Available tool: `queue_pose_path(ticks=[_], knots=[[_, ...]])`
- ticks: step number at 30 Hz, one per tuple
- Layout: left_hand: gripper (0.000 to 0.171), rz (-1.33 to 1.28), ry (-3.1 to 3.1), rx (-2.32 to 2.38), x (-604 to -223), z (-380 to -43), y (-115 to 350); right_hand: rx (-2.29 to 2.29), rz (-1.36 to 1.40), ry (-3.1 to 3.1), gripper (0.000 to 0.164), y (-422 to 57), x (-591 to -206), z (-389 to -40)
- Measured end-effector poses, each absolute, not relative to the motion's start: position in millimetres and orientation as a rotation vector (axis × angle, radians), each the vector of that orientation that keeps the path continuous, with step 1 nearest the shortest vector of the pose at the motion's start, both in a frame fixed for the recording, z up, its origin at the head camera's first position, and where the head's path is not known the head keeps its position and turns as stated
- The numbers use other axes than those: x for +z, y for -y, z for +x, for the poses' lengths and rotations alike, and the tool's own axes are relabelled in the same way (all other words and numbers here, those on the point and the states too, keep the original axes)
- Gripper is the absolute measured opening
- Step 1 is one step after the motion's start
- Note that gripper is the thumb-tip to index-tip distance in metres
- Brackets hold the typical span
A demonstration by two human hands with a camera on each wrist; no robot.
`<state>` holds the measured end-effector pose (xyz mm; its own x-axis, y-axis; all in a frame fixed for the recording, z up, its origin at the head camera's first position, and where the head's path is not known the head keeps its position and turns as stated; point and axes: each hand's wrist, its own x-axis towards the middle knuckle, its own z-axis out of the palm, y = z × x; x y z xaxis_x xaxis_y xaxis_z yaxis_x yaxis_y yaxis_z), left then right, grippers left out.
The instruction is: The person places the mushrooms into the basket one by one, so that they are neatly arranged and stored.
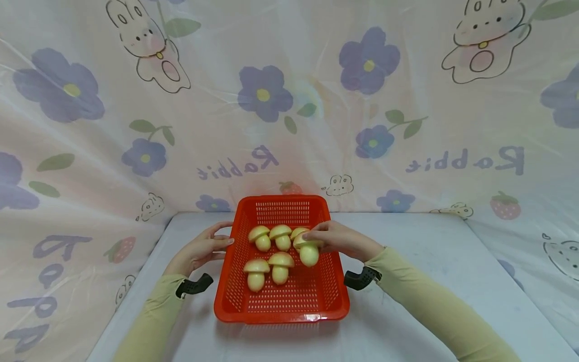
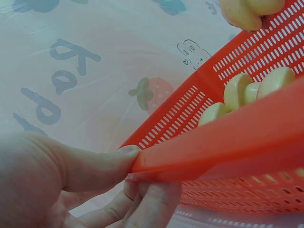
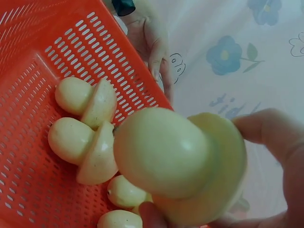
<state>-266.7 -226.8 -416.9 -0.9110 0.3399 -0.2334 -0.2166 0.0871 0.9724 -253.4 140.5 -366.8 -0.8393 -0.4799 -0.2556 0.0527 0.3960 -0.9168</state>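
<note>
My left hand [image 1: 202, 250] grips the left rim of a red plastic basket [image 1: 282, 317]. In the left wrist view its thumb [image 2: 107, 164] presses the rim from above, with the fingers curled underneath. Over the right side of the basket, my right hand [image 1: 338, 239] pinches a pale yellow toy mushroom [image 1: 309, 255] by its cap. That mushroom [image 3: 164, 152] fills the middle of the right wrist view, its rounded stem turned away from the palm. Several matching mushrooms lie in the basket: a back row, partly hidden by the held one, and two [image 1: 280, 268] nearer the front.
The basket stands on a white table [image 1: 407, 281] with perforated sides and floor. Behind and beside the table hangs a sheet [image 1: 312, 136] printed with flowers, rabbits and strawberries. A dark band with a device [image 1: 362, 278] sits on each wrist.
</note>
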Motion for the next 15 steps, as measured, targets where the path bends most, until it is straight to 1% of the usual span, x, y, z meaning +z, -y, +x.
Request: queue_pose_path(ticks=[7,15], knots=[[0.066,0.122,-1.970,1.880,-415.3,-266.6,227.1,-1.377,-0.355,-2.248,0.045,-132.7,-367.7,-254.2],[0.064,0.119,-1.978,1.871,-415.1,-267.9,226.7,-1.273,-0.347,-2.322,0.039,-123.2,-369.1,-254.7]])
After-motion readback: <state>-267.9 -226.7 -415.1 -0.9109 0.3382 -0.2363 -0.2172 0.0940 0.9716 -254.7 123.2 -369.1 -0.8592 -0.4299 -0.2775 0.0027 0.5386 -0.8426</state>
